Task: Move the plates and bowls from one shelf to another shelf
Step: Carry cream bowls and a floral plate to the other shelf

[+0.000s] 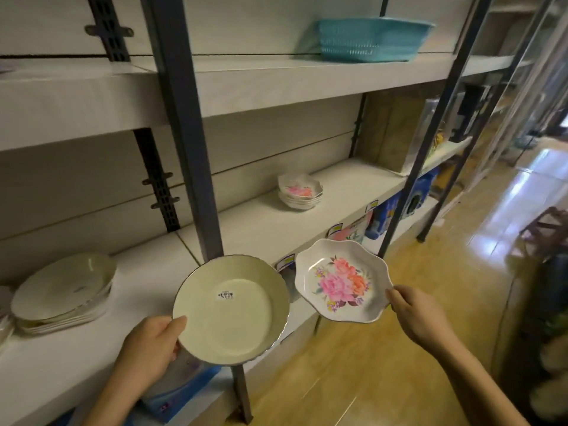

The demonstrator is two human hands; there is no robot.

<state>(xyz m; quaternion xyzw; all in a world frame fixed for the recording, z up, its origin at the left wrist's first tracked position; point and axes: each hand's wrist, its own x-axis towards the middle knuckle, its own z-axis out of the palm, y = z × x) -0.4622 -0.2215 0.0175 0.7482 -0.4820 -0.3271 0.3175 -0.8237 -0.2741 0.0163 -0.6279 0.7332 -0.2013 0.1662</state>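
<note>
My left hand (152, 348) grips the near-left rim of a plain cream plate (231, 309) with a barcode sticker, held in front of the middle shelf's edge. My right hand (415, 315) pinches the right rim of a white scalloped plate (342, 279) printed with pink and orange flowers, held just right of the cream one. A stack of cream plates (64, 290) sits on the middle shelf (261, 229) at the left. A stack of flowered bowls (300, 190) stands farther along the same shelf.
A dark steel upright (184, 124) crosses in front of the shelves, just behind the cream plate. A turquoise basket (368, 40) sits on the upper shelf. A cardboard box (393, 133) stands at the middle shelf's far end. Wooden floor stretches to the right.
</note>
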